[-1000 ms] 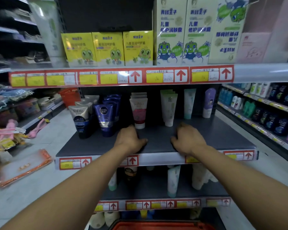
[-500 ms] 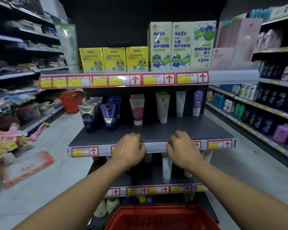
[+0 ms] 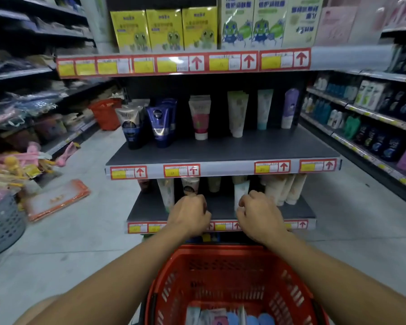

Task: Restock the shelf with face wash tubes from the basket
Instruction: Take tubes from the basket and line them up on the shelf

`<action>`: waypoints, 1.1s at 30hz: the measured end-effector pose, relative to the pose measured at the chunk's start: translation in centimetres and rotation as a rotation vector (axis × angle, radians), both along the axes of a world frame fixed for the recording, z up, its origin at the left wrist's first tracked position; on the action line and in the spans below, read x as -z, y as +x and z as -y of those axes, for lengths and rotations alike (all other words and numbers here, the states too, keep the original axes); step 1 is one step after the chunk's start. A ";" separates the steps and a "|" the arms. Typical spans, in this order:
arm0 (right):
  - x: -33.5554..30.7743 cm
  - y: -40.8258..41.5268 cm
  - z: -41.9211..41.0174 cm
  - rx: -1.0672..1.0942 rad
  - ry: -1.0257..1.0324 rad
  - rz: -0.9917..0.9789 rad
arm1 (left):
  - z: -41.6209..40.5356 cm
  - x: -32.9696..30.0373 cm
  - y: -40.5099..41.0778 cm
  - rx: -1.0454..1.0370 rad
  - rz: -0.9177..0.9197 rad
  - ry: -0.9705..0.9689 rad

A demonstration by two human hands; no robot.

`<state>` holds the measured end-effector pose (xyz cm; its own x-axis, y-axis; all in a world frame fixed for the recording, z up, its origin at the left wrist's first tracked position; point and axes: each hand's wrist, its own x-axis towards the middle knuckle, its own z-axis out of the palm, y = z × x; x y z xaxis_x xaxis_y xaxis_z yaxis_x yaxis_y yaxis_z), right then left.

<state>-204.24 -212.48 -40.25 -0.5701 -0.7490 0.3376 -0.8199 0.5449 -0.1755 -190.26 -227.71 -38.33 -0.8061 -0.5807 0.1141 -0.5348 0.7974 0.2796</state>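
Red plastic basket (image 3: 232, 275) sits directly below both hands, toward the wearer. Face wash tubes (image 3: 223, 316) lie flat in its bottom: pale and blue ends show, count unclear.

Left hand (image 3: 189, 215) and right hand (image 3: 260, 215) both loosely curled, knuckles up, grasping nothing. They hover side by side over the front edge of the lower shelf (image 3: 150, 211), apart from each other and from the basket rim.

Handling, as a judgement: tubes look light, soft-bodied and smooth, likely slippery and easy to dent. Best taken around the middle of the body, or near the stiffer cap end, then stood cap-down like the shelved tubes (image 3: 201, 119) above the hands.

Room: middle shelf (image 3: 220, 150), above and beyond the hands, has a wide bare front strip, with stock only along the back. Lower shelf has a bare patch just ahead of the left hand. The price strip (image 3: 220, 168) on the middle shelf juts out overhead; a rising hand should clear that lip. Basket walls are tall, so reach straight down.
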 end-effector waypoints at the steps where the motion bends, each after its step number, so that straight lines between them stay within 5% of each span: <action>1: 0.9 0.3 -0.1 -0.003 0.010 0.027 | -0.1 0.9 0.0 -0.002 0.023 0.011; 13: 12.3 2.6 -0.7 -0.001 0.235 0.339 | -1.1 12.9 0.6 -0.034 0.244 0.211; 28: 28.6 2.1 -5.2 0.176 0.847 0.893 | -3.8 28.6 0.1 -0.116 0.623 0.568; 33: 32.6 2.3 -5.8 0.272 0.846 1.040 | -5.2 34.2 -0.6 -0.151 0.683 0.706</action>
<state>-201.92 -206.64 -72.88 -0.4378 -0.3355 -0.8341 -0.3661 0.9139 -0.1755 -190.86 -222.55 -72.49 -0.4824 -0.4382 -0.7584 -0.8400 0.4771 0.2586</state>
